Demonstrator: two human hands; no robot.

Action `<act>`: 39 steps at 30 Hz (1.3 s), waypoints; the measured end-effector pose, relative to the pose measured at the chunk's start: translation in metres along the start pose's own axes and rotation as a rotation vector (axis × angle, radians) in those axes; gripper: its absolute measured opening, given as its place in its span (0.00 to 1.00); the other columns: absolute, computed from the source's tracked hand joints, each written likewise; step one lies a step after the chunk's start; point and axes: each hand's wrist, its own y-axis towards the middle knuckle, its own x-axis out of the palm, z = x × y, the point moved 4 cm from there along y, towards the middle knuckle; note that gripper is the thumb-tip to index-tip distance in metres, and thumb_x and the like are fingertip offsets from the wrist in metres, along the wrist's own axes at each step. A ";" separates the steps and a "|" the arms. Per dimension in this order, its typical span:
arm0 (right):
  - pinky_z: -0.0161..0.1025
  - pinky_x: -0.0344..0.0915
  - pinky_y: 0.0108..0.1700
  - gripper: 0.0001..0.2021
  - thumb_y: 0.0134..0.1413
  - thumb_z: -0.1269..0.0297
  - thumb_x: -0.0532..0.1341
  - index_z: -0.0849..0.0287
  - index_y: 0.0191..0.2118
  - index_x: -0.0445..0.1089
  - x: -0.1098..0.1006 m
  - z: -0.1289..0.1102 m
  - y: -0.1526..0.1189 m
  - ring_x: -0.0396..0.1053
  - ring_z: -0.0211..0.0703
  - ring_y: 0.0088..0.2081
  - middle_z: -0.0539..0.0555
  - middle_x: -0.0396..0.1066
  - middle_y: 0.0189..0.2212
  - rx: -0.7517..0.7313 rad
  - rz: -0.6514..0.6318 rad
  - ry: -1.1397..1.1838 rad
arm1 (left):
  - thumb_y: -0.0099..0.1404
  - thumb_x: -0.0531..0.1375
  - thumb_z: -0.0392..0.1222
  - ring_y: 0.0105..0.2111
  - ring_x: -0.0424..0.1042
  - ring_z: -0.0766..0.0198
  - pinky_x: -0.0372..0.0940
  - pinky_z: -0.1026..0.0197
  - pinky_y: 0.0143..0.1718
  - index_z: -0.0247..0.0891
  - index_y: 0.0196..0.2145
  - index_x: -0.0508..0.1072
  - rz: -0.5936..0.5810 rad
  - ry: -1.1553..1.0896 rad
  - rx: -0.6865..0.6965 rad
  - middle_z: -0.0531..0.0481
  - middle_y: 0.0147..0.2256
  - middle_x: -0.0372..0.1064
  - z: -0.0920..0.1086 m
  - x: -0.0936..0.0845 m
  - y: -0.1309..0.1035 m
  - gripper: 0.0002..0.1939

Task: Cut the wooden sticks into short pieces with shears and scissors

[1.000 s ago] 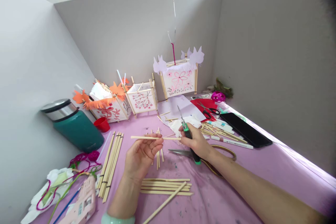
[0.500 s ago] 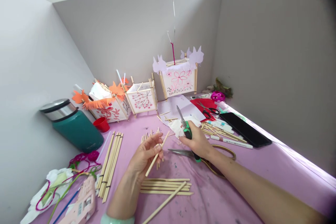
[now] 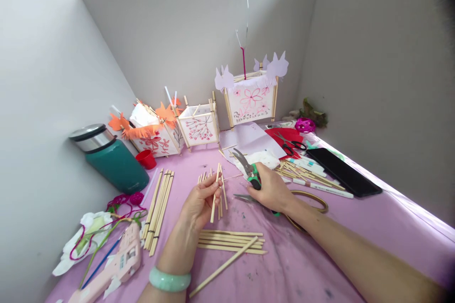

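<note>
Pinched in the fingers of my left hand (image 3: pixel 201 201) is a short wooden stick (image 3: pixel 215 194), held nearly upright. Behind it more short sticks (image 3: pixel 223 189) lie on the purple cloth, partly hidden by the fingers. My right hand (image 3: pixel 272 187) is wrapped around green-and-black pruning shears (image 3: pixel 254 175), whose blades point up and left, apart from the stick. Below the hands lies a row of cut sticks (image 3: pixel 231 241), with one longer stick (image 3: pixel 223 267) slanting over its right end. Large gold-handled scissors (image 3: pixel 309 195) lie partly under my right forearm.
Paper lanterns, one with orange trim (image 3: pixel 152 139), one plain (image 3: pixel 198 125) and one with lilac cutouts (image 3: pixel 252 99), stand along the back. At left are a teal bottle (image 3: pixel 115 165), a red cup (image 3: pixel 146 158), bundled sticks (image 3: pixel 159 210) and a pink glue gun (image 3: pixel 119 260). A phone (image 3: pixel 343 173) lies right.
My left hand has turned the stick from a slant to nearly upright. The shears' blades now tilt further left in my right hand. The whole view has shifted slightly.
</note>
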 end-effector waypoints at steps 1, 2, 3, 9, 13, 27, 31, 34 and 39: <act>0.36 0.49 0.30 0.11 0.44 0.63 0.59 0.54 0.31 0.54 0.001 0.000 0.000 0.57 0.40 0.27 0.47 0.59 0.26 -0.005 -0.008 -0.014 | 0.53 0.63 0.24 0.17 0.61 0.77 0.60 0.73 0.15 0.28 0.37 0.76 0.002 -0.004 -0.007 0.54 0.25 0.66 0.000 0.000 0.000 0.13; 0.36 0.49 0.30 0.11 0.44 0.63 0.59 0.55 0.31 0.54 0.001 0.000 0.000 0.58 0.40 0.28 0.48 0.60 0.27 -0.010 -0.016 -0.027 | 0.53 0.62 0.23 0.17 0.61 0.77 0.61 0.74 0.15 0.28 0.37 0.76 0.004 -0.005 -0.011 0.53 0.25 0.66 0.000 0.000 0.000 0.12; 0.36 0.50 0.30 0.11 0.44 0.63 0.59 0.55 0.32 0.54 0.002 0.000 0.000 0.58 0.41 0.28 0.48 0.60 0.27 -0.014 -0.024 -0.039 | 0.53 0.62 0.23 0.17 0.62 0.77 0.61 0.74 0.16 0.28 0.37 0.76 0.005 -0.008 -0.015 0.53 0.25 0.66 0.000 0.000 0.000 0.12; 0.37 0.52 0.34 0.11 0.45 0.63 0.60 0.55 0.33 0.56 0.005 -0.001 -0.001 0.62 0.43 0.33 0.51 0.63 0.31 -0.046 -0.046 -0.103 | 0.54 0.62 0.24 0.17 0.61 0.76 0.61 0.73 0.14 0.28 0.41 0.75 -0.030 0.008 -0.007 0.53 0.26 0.66 -0.003 0.002 0.000 0.16; 0.37 0.54 0.36 0.11 0.44 0.63 0.61 0.56 0.33 0.58 0.005 -0.003 -0.001 0.63 0.44 0.35 0.53 0.65 0.33 -0.066 -0.059 -0.135 | 0.53 0.64 0.27 0.17 0.63 0.74 0.62 0.70 0.13 0.31 0.46 0.74 -0.112 0.079 0.000 0.53 0.27 0.67 -0.007 0.006 -0.001 0.21; 0.39 0.56 0.39 0.12 0.46 0.60 0.62 0.57 0.35 0.59 0.004 -0.010 -0.006 0.63 0.46 0.38 0.56 0.65 0.35 -0.113 -0.080 -0.207 | 0.50 0.69 0.32 0.19 0.67 0.69 0.67 0.64 0.16 0.36 0.52 0.72 -0.113 0.201 0.043 0.53 0.27 0.67 -0.014 0.002 0.001 0.30; 0.40 0.56 0.39 0.13 0.48 0.56 0.60 0.57 0.36 0.59 0.003 -0.013 -0.007 0.63 0.48 0.38 0.57 0.66 0.36 -0.111 -0.084 -0.217 | 0.49 0.70 0.34 0.19 0.67 0.69 0.66 0.64 0.16 0.36 0.52 0.72 -0.110 0.227 0.052 0.53 0.28 0.67 -0.013 0.004 0.000 0.31; 0.40 0.57 0.39 0.14 0.49 0.55 0.60 0.58 0.36 0.59 0.004 -0.014 -0.007 0.63 0.48 0.39 0.57 0.66 0.36 -0.108 -0.097 -0.220 | 0.49 0.70 0.34 0.19 0.66 0.70 0.65 0.65 0.15 0.36 0.50 0.74 -0.126 0.237 0.063 0.53 0.28 0.67 -0.013 0.004 0.000 0.29; 0.39 0.56 0.36 0.12 0.47 0.59 0.61 0.58 0.36 0.60 0.008 -0.012 -0.006 0.65 0.48 0.37 0.58 0.68 0.35 -0.075 -0.130 -0.230 | 0.49 0.70 0.34 0.18 0.65 0.71 0.64 0.65 0.13 0.35 0.48 0.75 -0.129 0.238 0.067 0.52 0.29 0.67 -0.013 0.000 0.001 0.27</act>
